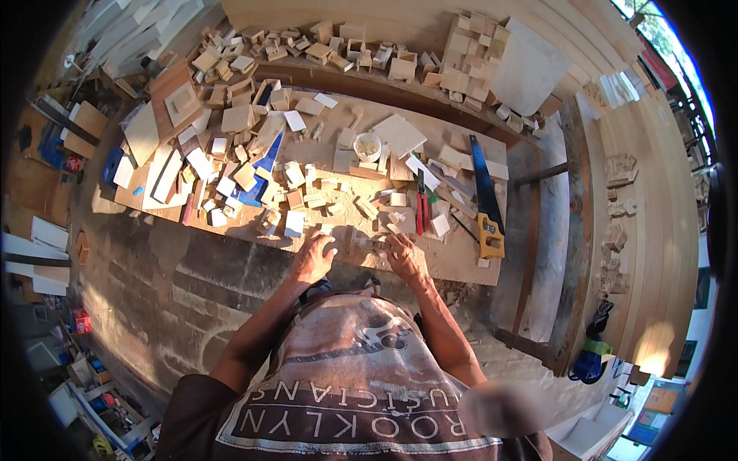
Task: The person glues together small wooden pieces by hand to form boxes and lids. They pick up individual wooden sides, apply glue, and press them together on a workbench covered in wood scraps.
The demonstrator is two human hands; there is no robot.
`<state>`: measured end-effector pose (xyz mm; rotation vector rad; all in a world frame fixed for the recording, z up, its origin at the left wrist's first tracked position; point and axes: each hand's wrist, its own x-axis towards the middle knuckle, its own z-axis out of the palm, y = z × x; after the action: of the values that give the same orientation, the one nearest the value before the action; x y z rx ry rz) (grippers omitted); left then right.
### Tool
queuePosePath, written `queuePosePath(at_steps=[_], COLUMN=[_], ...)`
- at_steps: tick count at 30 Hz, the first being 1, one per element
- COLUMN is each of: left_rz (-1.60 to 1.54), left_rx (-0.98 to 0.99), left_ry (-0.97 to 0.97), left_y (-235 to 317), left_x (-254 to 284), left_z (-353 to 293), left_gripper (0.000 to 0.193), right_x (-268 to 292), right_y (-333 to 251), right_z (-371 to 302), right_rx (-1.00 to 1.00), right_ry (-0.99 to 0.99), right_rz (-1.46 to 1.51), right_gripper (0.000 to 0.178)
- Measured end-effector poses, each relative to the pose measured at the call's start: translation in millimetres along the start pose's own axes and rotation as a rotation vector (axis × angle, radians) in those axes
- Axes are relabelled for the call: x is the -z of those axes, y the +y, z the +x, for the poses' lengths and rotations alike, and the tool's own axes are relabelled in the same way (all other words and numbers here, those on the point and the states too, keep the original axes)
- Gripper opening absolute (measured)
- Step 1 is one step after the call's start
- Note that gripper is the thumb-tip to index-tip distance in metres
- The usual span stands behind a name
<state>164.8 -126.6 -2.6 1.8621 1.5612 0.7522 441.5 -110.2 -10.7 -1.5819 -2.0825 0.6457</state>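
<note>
Across the workbench (455, 261), wood blocks (295, 200) lie near left hand (312, 259) and right hand (407, 258), each grip's closure unclear.

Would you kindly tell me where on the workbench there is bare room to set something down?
The front of the workbench looks mostly bare between the right hand and the saw's yellow handle, though a small scrap lies there. The left half is crowded with wood blocks around a blue object.

Blocks (244, 177) left on workbench (461, 265), handsaw (487, 192) right, cup (367, 145) between, ledge (330, 80) behind
</note>
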Motion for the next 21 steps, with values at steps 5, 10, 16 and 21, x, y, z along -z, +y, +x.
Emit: queuePosePath(at_steps=[5, 10, 16, 21], left_rz=[-0.413, -1.183, -0.733, -0.335], left_rx=[0.193, 0.407, 0.3, 0.233], left_ry=[-0.035, -0.208, -0.067, -0.114], left_y=[25.5, 30.6, -1.0, 38.1], left_x=[-15.5, -37.2, -15.7, 20.0], left_z=[34.0, 70.4, 129.5, 173.8], left_gripper=[0.023, 0.043, 0.049, 0.048], right_x=[8.2, 16.7, 40.7, 38.1], right_y=[-37.5, -88.4, -69.1, -53.0], right_z=[18.5, 57.2, 152.3, 233.2], right_rx=[-0.059, 0.119, 0.171, 0.045], right_ry=[0.08, 0.135, 0.326, 0.27], right_rz=[0.049, 0.126, 0.107, -0.162], right_gripper=[0.031, 0.038, 0.026, 0.014])
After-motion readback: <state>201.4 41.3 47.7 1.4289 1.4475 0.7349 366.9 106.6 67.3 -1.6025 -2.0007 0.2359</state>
